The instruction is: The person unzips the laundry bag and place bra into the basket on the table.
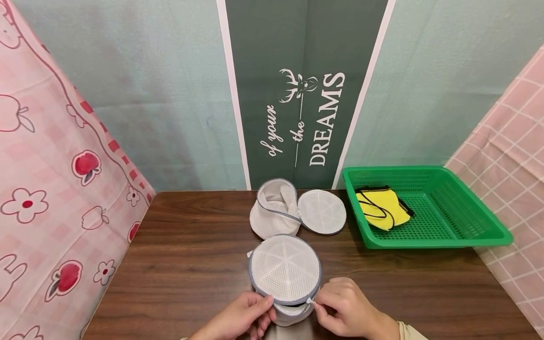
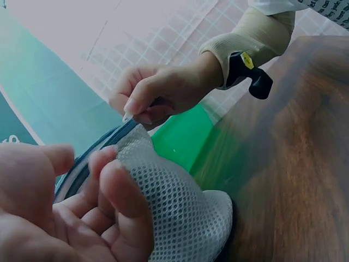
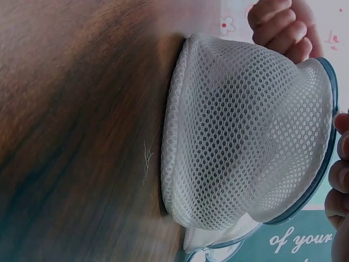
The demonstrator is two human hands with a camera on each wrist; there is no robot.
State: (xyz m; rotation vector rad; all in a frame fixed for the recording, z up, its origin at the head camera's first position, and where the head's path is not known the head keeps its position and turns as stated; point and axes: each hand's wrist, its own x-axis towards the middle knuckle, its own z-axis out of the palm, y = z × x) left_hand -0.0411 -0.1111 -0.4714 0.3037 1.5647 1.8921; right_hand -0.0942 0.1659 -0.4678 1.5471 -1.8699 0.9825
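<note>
A round white mesh laundry bag (image 1: 285,267) with a grey zipped rim stands at the table's near edge. Its lid lies over the top, and a dark gap shows at the front between lid and side wall. My left hand (image 1: 250,312) pinches the rim at the front left, thumb on top and fingers curled below. On the front right, my right hand (image 1: 346,306) pinches the small white zipper pull (image 1: 310,301) between thumb and finger. The right wrist view shows the bag's mesh side (image 3: 234,131) bulging outward above its base on the wood.
Behind it stands a second mesh laundry bag (image 1: 272,222), unzipped, its round lid (image 1: 322,212) folded out to the right. A green plastic basket (image 1: 437,243) at the back right holds a yellow drawstring pouch (image 1: 380,210) with black cords. Fabric hangs along the table's back and sides.
</note>
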